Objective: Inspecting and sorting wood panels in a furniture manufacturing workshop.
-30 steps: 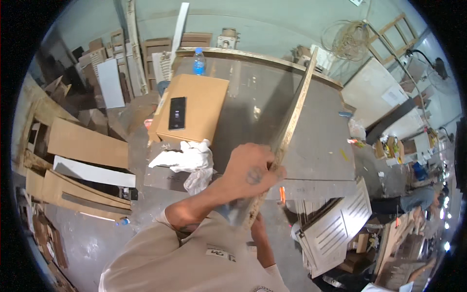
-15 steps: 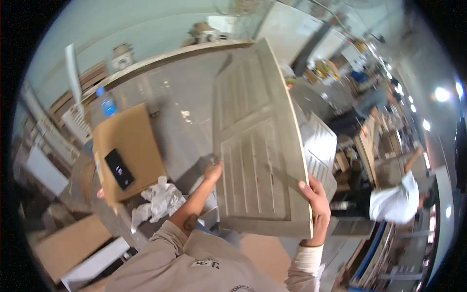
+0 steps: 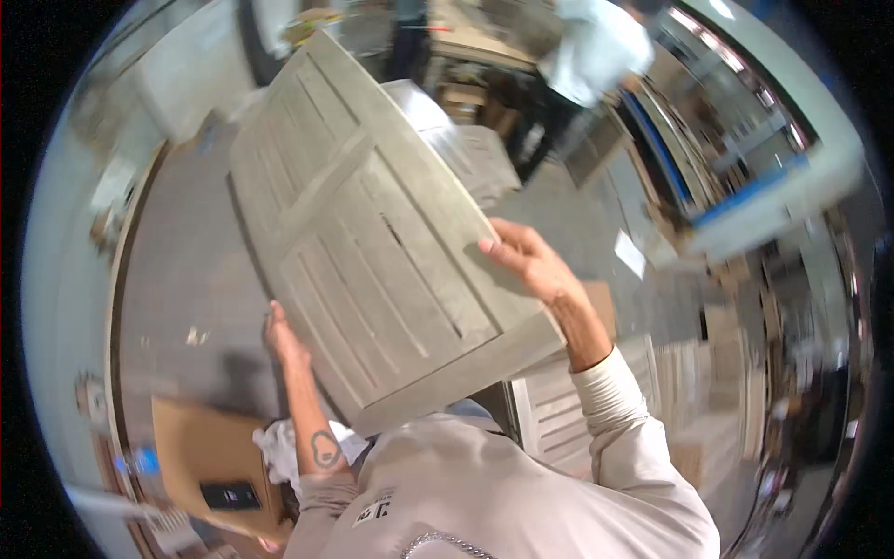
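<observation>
A large greyish-beige cabinet door panel (image 3: 372,252) with framed, grooved fields is held tilted in front of my body. My right hand (image 3: 535,265) grips its right edge, thumb on the face and fingers partly behind. At the opposite long edge, my left hand (image 3: 287,340) holds the panel from the side; some of its fingers are hidden. Dark marks run along a couple of the grooves. Beneath the panel's far left side lies the grey work table (image 3: 177,252).
On the table's near left lie a cardboard sheet (image 3: 186,438) with a black phone (image 3: 230,495), crumpled white wrapping (image 3: 277,449) and a blue-capped bottle (image 3: 142,461). A person in a white shirt (image 3: 598,54) stands beyond. More grooved panels (image 3: 568,410) stand at my right.
My view and body have swung to the right, carrying the door panel along in both hands. The panel now leans more to the left, and the cardboard has shifted to the lower left of view.
</observation>
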`<control>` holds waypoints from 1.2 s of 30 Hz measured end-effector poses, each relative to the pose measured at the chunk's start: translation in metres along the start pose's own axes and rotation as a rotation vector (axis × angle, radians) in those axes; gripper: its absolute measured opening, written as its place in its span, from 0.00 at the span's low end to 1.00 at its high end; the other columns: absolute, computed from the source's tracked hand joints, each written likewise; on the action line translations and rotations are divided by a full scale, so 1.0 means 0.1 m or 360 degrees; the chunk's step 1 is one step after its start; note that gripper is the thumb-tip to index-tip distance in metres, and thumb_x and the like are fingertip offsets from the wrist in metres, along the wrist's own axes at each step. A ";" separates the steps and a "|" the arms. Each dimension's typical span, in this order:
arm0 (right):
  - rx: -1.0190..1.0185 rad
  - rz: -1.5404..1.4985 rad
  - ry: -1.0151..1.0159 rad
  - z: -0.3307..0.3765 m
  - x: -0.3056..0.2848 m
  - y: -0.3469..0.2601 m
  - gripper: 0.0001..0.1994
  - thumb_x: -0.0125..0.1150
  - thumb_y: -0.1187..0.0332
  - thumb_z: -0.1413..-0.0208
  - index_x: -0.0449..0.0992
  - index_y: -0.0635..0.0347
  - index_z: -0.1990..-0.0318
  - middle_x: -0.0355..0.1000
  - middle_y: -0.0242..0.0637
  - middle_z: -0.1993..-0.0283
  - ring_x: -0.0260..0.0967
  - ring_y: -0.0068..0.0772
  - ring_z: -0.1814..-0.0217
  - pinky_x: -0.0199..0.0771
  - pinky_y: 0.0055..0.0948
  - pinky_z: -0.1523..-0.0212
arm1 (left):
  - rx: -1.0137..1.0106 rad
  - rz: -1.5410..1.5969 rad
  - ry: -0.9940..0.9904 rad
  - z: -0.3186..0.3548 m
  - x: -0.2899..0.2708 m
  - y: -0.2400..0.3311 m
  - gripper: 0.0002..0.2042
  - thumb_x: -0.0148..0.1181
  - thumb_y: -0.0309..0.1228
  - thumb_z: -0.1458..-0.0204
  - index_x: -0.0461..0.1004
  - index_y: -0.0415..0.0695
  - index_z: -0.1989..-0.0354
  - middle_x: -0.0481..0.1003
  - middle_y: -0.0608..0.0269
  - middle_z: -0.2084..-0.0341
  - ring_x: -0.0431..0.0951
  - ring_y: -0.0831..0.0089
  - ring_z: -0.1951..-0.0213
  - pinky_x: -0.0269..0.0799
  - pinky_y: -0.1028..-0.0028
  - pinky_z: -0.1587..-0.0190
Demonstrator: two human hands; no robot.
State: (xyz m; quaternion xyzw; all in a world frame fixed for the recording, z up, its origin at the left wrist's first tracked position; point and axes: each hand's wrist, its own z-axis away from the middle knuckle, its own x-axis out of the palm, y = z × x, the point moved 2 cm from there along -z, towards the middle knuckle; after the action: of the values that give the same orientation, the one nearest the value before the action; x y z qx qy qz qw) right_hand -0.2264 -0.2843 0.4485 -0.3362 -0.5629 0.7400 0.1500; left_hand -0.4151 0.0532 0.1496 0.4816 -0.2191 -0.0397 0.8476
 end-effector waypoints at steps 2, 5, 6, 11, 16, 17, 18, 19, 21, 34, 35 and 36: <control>0.0170 -0.0171 0.0204 0.60 -0.24 0.54 0.25 0.55 0.55 0.38 0.67 0.65 0.42 0.72 0.36 0.49 0.64 0.25 0.47 0.64 0.28 0.45 | 0.0172 -0.0245 0.0005 0.32 0.49 0.13 0.25 0.54 0.48 0.42 0.71 0.35 0.51 0.73 0.56 0.54 0.70 0.65 0.51 0.62 0.65 0.45; 0.0272 -0.0486 0.0573 1.68 -0.38 1.48 0.24 0.52 0.58 0.37 0.65 0.65 0.40 0.71 0.35 0.47 0.64 0.26 0.46 0.62 0.30 0.42 | 0.0250 -0.0381 -0.0294 0.78 1.26 -0.08 0.20 0.53 0.48 0.41 0.73 0.40 0.64 0.73 0.62 0.65 0.70 0.70 0.60 0.66 0.66 0.52; 0.0387 -0.0487 0.0734 2.07 -0.38 1.73 0.24 0.53 0.56 0.38 0.67 0.65 0.41 0.71 0.40 0.47 0.66 0.31 0.46 0.62 0.31 0.42 | 0.0254 -0.0526 -0.0386 0.96 1.51 -0.23 0.19 0.54 0.48 0.41 0.71 0.42 0.67 0.71 0.64 0.68 0.69 0.72 0.63 0.65 0.67 0.55; 0.1179 -0.0377 0.2034 3.84 0.12 3.14 0.25 0.54 0.50 0.41 0.75 0.68 0.52 0.76 0.51 0.56 0.72 0.43 0.52 0.67 0.35 0.47 | 0.0310 -0.1035 -0.0997 2.19 2.69 -1.76 0.22 0.55 0.48 0.42 0.64 0.44 0.81 0.63 0.71 0.80 0.62 0.75 0.73 0.63 0.70 0.65; 0.1578 -0.0569 0.2768 5.09 0.88 4.08 0.28 0.55 0.49 0.40 0.76 0.74 0.57 0.77 0.47 0.60 0.71 0.34 0.57 0.68 0.32 0.51 | 0.0592 -0.1537 -0.1620 3.62 3.25 -3.53 0.26 0.54 0.49 0.42 0.71 0.37 0.83 0.69 0.65 0.84 0.66 0.76 0.74 0.64 0.71 0.68; 0.1650 -0.0654 0.2814 5.26 0.96 4.19 0.28 0.55 0.49 0.40 0.76 0.74 0.57 0.77 0.47 0.60 0.71 0.34 0.57 0.68 0.31 0.51 | 0.0544 -0.1706 -0.1745 3.93 3.32 -3.78 0.26 0.55 0.51 0.44 0.74 0.37 0.80 0.71 0.60 0.84 0.67 0.72 0.75 0.65 0.68 0.67; 0.1709 -0.0734 0.2845 5.39 1.01 4.27 0.28 0.55 0.49 0.40 0.76 0.74 0.57 0.76 0.46 0.60 0.71 0.33 0.57 0.68 0.31 0.51 | 0.0567 -0.1913 -0.1701 4.10 3.36 -4.07 0.27 0.57 0.51 0.45 0.70 0.37 0.84 0.69 0.55 0.85 0.68 0.67 0.75 0.65 0.66 0.67; 0.1768 -0.0816 0.2871 5.51 1.06 4.34 0.28 0.55 0.49 0.40 0.76 0.74 0.57 0.76 0.46 0.61 0.71 0.33 0.58 0.68 0.31 0.52 | 0.0458 -0.1925 -0.1839 4.19 3.36 -4.27 0.26 0.56 0.49 0.45 0.67 0.38 0.84 0.69 0.52 0.84 0.68 0.62 0.76 0.65 0.63 0.67; 0.1886 -0.0726 0.2843 5.65 1.09 4.47 0.31 0.54 0.46 0.41 0.76 0.77 0.61 0.76 0.50 0.65 0.70 0.34 0.61 0.69 0.34 0.54 | 0.0534 -0.2050 -0.1855 4.29 3.32 -4.70 0.24 0.56 0.48 0.45 0.64 0.39 0.83 0.66 0.55 0.85 0.66 0.64 0.77 0.63 0.63 0.68; 0.2247 -0.0311 0.2455 5.51 0.87 5.21 0.32 0.58 0.50 0.46 0.70 0.80 0.53 0.71 0.66 0.56 0.71 0.60 0.52 0.67 0.44 0.48 | 0.0128 -0.2339 -0.2554 4.27 3.52 -4.99 0.27 0.48 0.55 0.44 0.77 0.39 0.57 0.77 0.46 0.56 0.75 0.55 0.49 0.67 0.61 0.48; 0.2250 -0.0150 0.2321 5.47 0.93 5.29 0.31 0.59 0.52 0.46 0.68 0.79 0.50 0.71 0.66 0.54 0.69 0.60 0.50 0.67 0.44 0.46 | 0.0249 -0.2382 -0.2566 4.21 3.44 -4.83 0.27 0.47 0.54 0.42 0.77 0.39 0.59 0.78 0.49 0.58 0.75 0.55 0.51 0.68 0.61 0.49; 0.2255 -0.0158 0.2179 5.30 0.81 5.23 0.30 0.59 0.55 0.47 0.67 0.78 0.49 0.70 0.65 0.52 0.68 0.59 0.48 0.66 0.43 0.45 | 0.0542 -0.2186 -0.2735 3.65 3.15 -4.87 0.23 0.46 0.50 0.40 0.76 0.40 0.60 0.78 0.54 0.60 0.76 0.58 0.55 0.70 0.60 0.55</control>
State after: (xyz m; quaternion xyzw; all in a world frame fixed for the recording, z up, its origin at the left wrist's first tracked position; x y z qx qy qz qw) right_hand -0.5574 -0.7919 0.0074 -0.5002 0.2054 0.5446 0.6411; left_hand -0.2111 -0.5862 0.0087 0.4231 -0.4227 -0.7900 0.1349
